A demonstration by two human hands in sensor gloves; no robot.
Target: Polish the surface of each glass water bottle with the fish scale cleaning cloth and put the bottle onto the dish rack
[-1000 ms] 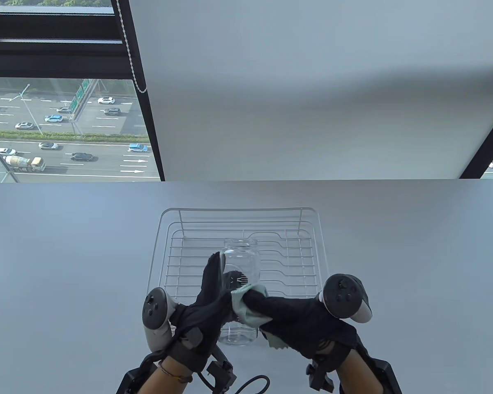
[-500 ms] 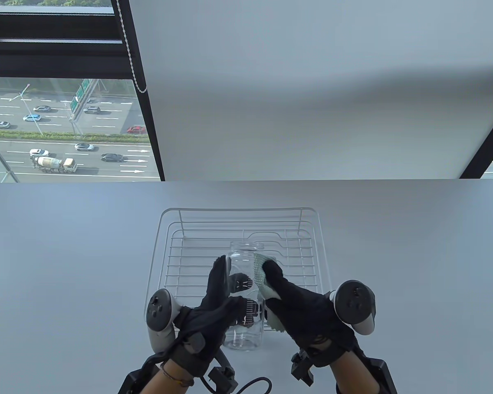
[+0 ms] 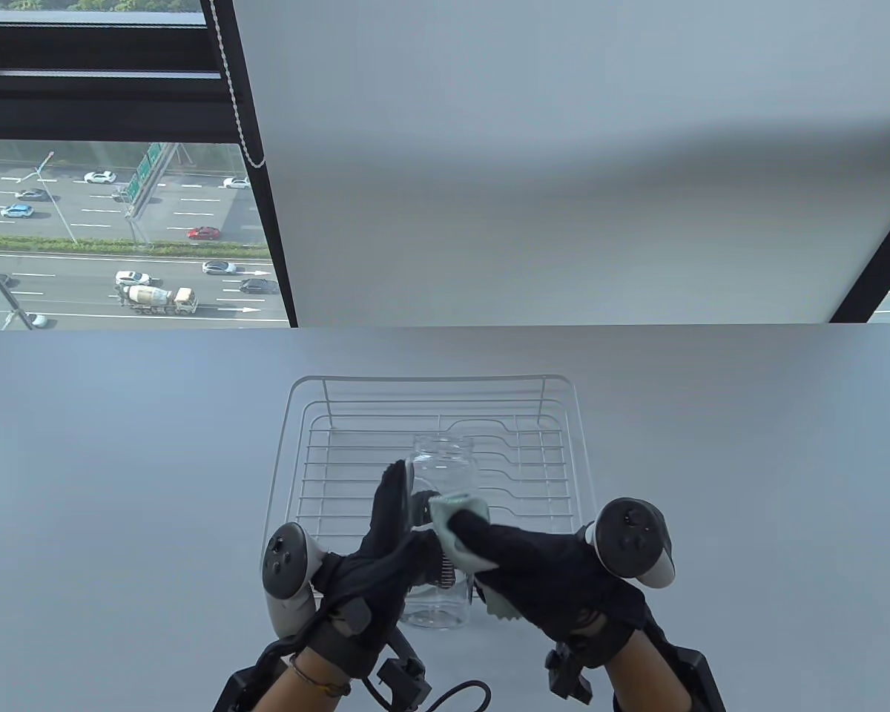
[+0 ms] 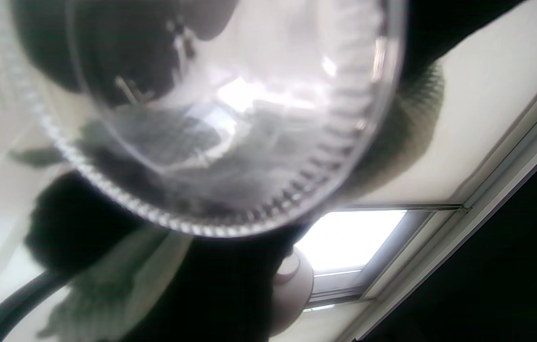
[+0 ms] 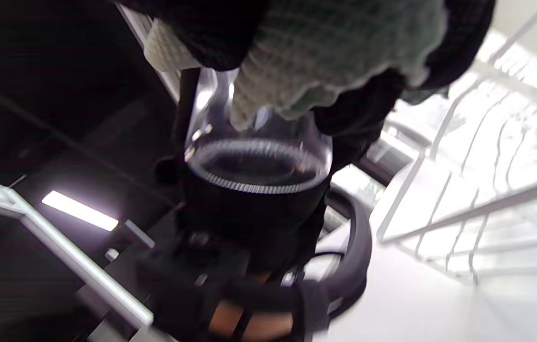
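Since half a second ago, the scalloped green cloth (image 3: 456, 519) has been drawn leftward across the clear cylindrical bottle (image 3: 440, 534). From the left, the bottle is gripped by the left hand (image 3: 386, 549), above the wire rack's (image 3: 297, 415) near edge; the cloth is pinched against the glass by the right hand (image 3: 541, 571).

A glass water bottle (image 3: 440, 534) is held above the table (image 3: 119, 460), at the dish rack's (image 3: 430, 460) 6 o'clock edge. The left hand (image 3: 374, 564) sits at the bottle's 9 o'clock; the right hand (image 3: 549, 571), at 3 o'clock, presses a cleaning cloth (image 3: 456, 519) onto it.
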